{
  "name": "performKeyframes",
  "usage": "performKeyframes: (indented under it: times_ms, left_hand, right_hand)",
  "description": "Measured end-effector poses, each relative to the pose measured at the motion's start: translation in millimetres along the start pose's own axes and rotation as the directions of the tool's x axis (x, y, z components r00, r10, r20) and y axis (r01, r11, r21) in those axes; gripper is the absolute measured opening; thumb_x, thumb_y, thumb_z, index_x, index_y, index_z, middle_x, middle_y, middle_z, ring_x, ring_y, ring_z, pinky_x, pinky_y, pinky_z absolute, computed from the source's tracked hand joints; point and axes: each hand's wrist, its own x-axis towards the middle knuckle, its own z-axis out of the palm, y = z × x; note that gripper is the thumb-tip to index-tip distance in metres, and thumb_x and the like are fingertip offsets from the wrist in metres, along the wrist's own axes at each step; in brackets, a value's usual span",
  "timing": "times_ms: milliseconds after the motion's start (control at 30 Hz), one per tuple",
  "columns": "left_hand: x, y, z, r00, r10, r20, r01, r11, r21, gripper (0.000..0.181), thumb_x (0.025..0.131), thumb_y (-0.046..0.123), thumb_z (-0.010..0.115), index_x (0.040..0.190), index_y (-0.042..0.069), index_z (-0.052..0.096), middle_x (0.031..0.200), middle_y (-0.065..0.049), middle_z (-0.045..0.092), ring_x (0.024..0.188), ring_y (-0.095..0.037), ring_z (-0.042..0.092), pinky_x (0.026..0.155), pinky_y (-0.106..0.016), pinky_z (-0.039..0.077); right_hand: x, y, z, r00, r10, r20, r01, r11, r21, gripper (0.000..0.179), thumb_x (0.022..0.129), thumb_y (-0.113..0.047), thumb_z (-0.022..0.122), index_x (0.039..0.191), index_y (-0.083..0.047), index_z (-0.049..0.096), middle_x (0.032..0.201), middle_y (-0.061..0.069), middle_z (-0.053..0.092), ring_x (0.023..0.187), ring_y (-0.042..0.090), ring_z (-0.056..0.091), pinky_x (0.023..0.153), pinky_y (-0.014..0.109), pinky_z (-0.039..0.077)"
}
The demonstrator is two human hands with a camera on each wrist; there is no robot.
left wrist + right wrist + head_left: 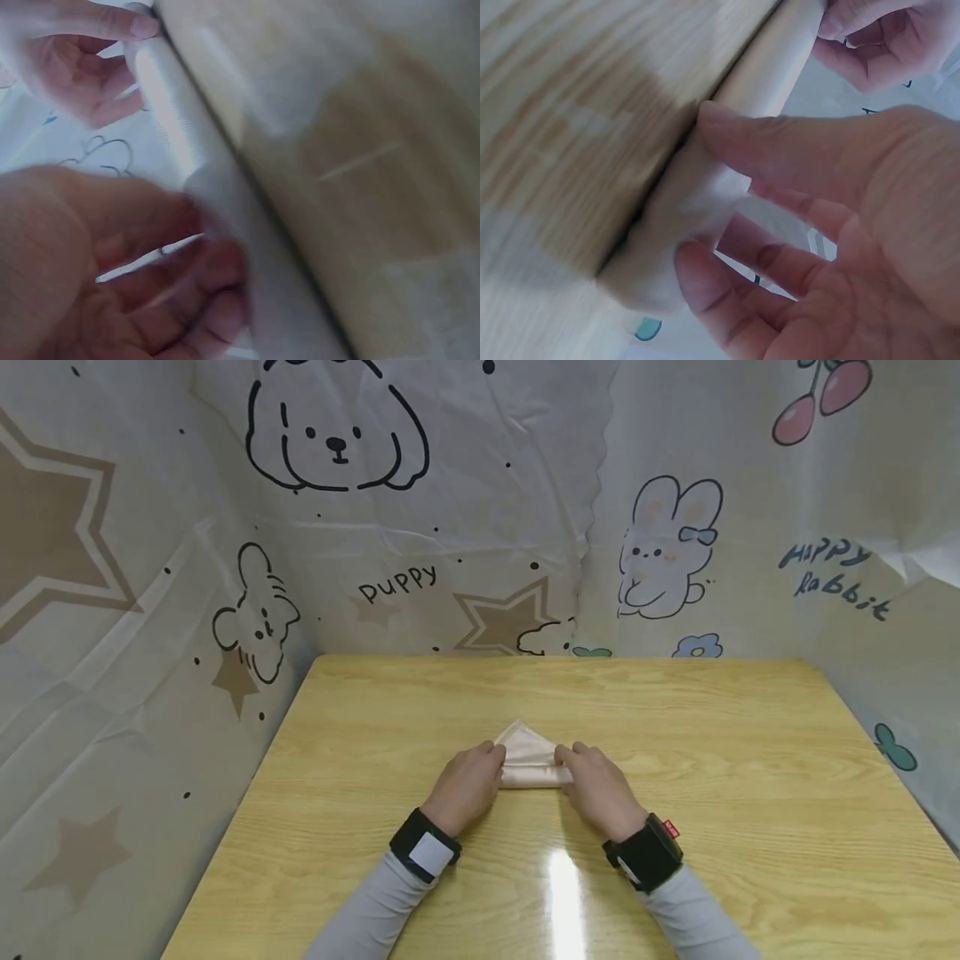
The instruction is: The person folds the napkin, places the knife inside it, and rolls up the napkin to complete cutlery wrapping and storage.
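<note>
A pale cream, satiny cloth (528, 747) lies on the table, its near edge formed into a thick roll and its far part a triangle pointing away from me. My left hand (467, 783) grips the roll's left end. At the right end, my right hand (600, 789) holds it between thumb and fingers. In the right wrist view the thumb presses one side of the rolled cloth (761, 79) while the fingers curl along the other. The left wrist view shows the shiny roll (169, 105) stretching between both hands; part of it is hidden behind the left fingers.
The wooden table (720, 735) extends to both sides of the hands. Behind it hangs a white printed curtain (480, 510) with cartoon animals and stars, which also covers the left and right sides. A bright light reflection (566, 902) shows on the tabletop.
</note>
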Motion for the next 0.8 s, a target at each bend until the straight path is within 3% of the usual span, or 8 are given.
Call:
performKeyframes:
  times_ms: [167, 367, 567, 800]
  left_hand:
    - [-0.3, 3.1, -7.1, 0.998, 0.002, 0.059, -0.005, 0.999, 0.052, 0.005, 0.084, 0.013, 0.067, 0.084, 0.009, 0.064, 0.085, -0.003, 0.049, 0.062, -0.015, 0.047, 0.052, -0.030, 0.044]
    - [-1.8, 4.8, -7.4, 0.997, 0.037, 0.062, -0.041, 0.997, 0.062, 0.006, 0.077, 0.007, 0.071, 0.080, 0.009, 0.067, 0.077, -0.001, 0.059, 0.064, -0.015, 0.054, 0.056, -0.034, 0.049]
    - [-4.0, 10.4, -6.2, 0.998, 0.035, 0.050, -0.040, 0.993, 0.112, 0.016, 0.078, 0.005, 0.068, 0.093, 0.008, 0.063, 0.082, -0.005, 0.063, 0.062, -0.022, 0.058, 0.050, -0.037, 0.050]
    - [-2.3, 14.7, -6.3, 0.997, 0.032, 0.068, -0.041, 0.990, 0.133, 0.013, 0.081, 0.006, 0.066, 0.094, 0.005, 0.066, 0.086, -0.006, 0.056, 0.057, -0.018, 0.052, 0.046, -0.034, 0.048]
  right_hand:
    - [1.1, -1.9, -3.7, 1.000, -0.011, -0.002, 0.011, 0.999, -0.049, 0.026, 0.075, -0.005, 0.079, 0.099, -0.004, 0.070, 0.092, 0.009, 0.060, 0.082, 0.025, 0.050, 0.065, 0.037, 0.050]
    - [-1.2, -3.1, -6.1, 0.999, -0.038, 0.019, 0.039, 0.996, -0.077, 0.021, 0.075, -0.004, 0.079, 0.095, -0.003, 0.072, 0.090, 0.006, 0.060, 0.081, 0.023, 0.048, 0.066, 0.035, 0.051]
    - [-1.5, -3.3, -7.6, 0.998, -0.039, 0.048, 0.043, 0.995, -0.087, 0.029, 0.074, -0.002, 0.078, 0.102, -0.009, 0.070, 0.089, 0.006, 0.063, 0.081, 0.022, 0.055, 0.065, 0.035, 0.051]
    - [-0.7, -3.6, -11.7, 0.997, -0.033, 0.076, 0.041, 0.994, -0.104, 0.025, 0.076, -0.005, 0.077, 0.099, -0.013, 0.071, 0.087, 0.004, 0.063, 0.081, 0.021, 0.057, 0.062, 0.035, 0.051]
